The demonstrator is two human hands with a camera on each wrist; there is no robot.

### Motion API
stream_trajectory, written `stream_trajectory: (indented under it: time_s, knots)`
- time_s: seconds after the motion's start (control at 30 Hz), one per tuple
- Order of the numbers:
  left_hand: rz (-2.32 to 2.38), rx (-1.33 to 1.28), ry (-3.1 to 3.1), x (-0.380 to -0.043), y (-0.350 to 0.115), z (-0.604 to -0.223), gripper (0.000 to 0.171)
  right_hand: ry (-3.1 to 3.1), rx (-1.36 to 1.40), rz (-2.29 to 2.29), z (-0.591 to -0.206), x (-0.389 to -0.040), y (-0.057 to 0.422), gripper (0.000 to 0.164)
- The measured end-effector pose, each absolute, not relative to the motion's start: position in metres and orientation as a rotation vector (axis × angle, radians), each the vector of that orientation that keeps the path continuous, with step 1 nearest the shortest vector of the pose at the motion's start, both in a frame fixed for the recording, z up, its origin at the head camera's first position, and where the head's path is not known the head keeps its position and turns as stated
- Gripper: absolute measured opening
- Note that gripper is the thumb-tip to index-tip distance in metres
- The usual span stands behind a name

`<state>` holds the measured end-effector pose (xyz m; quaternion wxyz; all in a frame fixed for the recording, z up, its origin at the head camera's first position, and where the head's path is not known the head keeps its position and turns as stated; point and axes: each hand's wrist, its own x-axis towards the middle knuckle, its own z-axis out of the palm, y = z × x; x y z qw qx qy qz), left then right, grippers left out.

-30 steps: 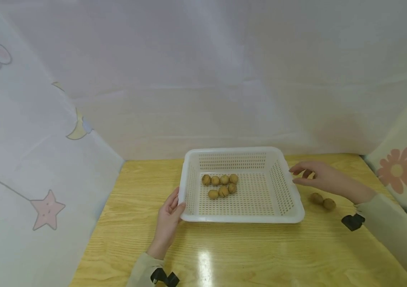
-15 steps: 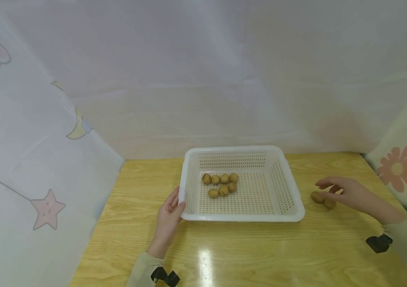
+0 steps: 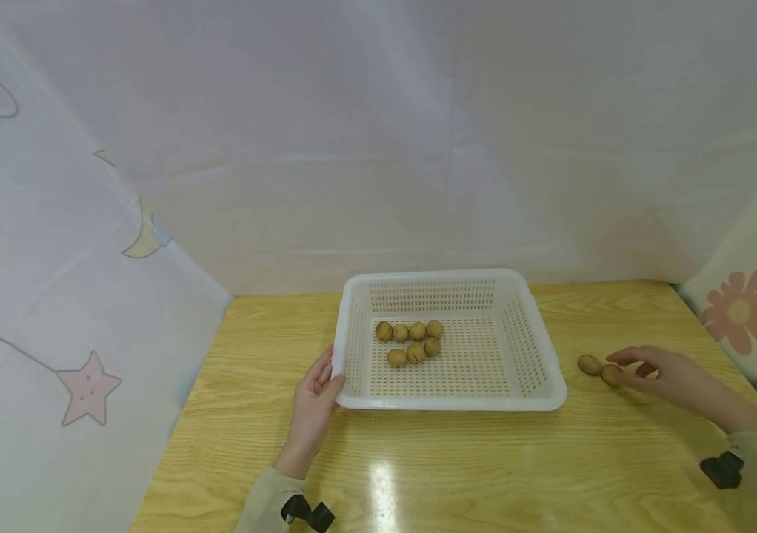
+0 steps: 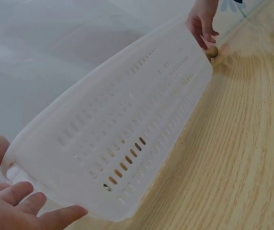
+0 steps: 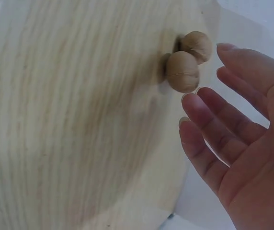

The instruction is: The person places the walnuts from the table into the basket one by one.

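A white plastic basket (image 3: 452, 404) with slotted walls stands on the wooden table, several walnuts (image 3: 416, 352) lying in its left half. My left hand (image 3: 312, 407) holds the basket's left rim, thumb over the edge; in the left wrist view the fingers (image 4: 31, 203) lie below the rim. To the basket's right, two walnuts (image 3: 589, 364) rest side by side on the table. Right beside them is my right hand (image 3: 675, 381), fingers loosely bent. The right wrist view has the nearer walnut (image 5: 182, 72) just off the fingertips, with nothing in the grasp.
The pale wooden table (image 3: 458, 474) extends in front of the basket. Behind it hangs a light cloth backdrop (image 3: 378, 185), and printed cloth sides, one with a red flower (image 3: 740, 311), close in the left and right.
My right hand has moved from beside the basket's right rim, rightward and toward me, to the two walnuts. My left hand and the basket stay in place.
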<state>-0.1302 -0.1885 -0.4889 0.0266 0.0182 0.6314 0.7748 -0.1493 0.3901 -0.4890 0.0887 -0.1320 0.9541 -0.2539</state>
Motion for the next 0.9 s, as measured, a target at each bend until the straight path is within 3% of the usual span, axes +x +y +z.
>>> stream_trajectory:
  time_s: [0.9]
  knots:
    - [2.382,0.045,1.953,-0.13,-0.188,-0.488,0.06,2.855,-0.384,-0.767,-0.51,-0.149,0.389,0.031]
